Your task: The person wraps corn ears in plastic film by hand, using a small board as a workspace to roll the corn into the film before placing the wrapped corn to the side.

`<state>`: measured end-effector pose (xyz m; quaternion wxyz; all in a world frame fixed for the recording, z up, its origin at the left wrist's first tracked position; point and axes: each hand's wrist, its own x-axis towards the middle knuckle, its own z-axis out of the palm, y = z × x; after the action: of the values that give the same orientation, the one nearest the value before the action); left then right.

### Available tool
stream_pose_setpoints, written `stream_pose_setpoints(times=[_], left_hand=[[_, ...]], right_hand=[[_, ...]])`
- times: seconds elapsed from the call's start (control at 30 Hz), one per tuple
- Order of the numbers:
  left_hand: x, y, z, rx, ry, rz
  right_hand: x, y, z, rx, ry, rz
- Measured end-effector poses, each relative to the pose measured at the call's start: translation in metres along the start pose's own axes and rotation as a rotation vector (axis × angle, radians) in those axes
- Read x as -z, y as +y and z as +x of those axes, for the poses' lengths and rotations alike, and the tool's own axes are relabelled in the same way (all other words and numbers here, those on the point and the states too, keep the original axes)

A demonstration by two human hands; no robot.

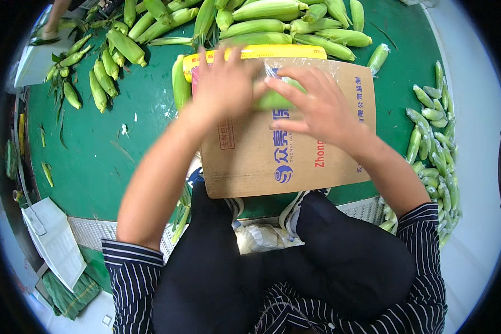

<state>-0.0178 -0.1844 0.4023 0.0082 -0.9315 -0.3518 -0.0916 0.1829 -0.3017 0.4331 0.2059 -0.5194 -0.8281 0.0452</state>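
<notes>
A flattened cardboard box [242, 167] with printed writing lies in front of me, partly over my knees. Above its upper part, a green ear of corn [275, 96], blurred, lies between my two hands, with clear plastic film by its top end. My left hand [227, 83] is blurred by motion at the corn's left; whether it grips anything is unclear. On the other side, my right hand [317, 100] has its fingers spread, the fingertips close to the corn. A yellow roll box [292, 51] bearing writing sits along the cardboard's far edge.
Husked-leaf corn ears [254, 29] are heaped on the green surface [87, 167] beyond the cardboard, with more at the upper left. Many film-wrapped ears [438, 154] pile up along the right edge. Another person's arm [56, 16] shows at the upper left. White sheets [54, 238] lie lower left.
</notes>
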Motion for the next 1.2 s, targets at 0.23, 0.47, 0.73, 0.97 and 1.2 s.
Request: stream_pose_setpoints(times=[0.23,0.47,0.73,0.97,1.2], left_hand=[[0.007,-0.023,0.037,0.007,0.490,-0.499],[0.013,0.016,-0.027,-0.227,0.099,-0.049],[0.053,0.052,-0.020,-0.099,-0.916,-0.543],[0.042,0.066,-0.138,-0.221,-1.662,-1.408],[0.044,0.032,-0.155,-0.089,-1.712,-1.374]], right_hand=[[-0.025,0.064,0.057,-0.229,-0.166,-0.011],[0.019,0.039,0.050,-0.322,-0.517,0.584],[-0.046,0.052,0.028,0.100,-0.317,-0.001],[-0.049,0.026,0.011,0.172,-0.338,0.012],[-0.025,-0.099,-0.092,-0.199,-1.402,1.190]])
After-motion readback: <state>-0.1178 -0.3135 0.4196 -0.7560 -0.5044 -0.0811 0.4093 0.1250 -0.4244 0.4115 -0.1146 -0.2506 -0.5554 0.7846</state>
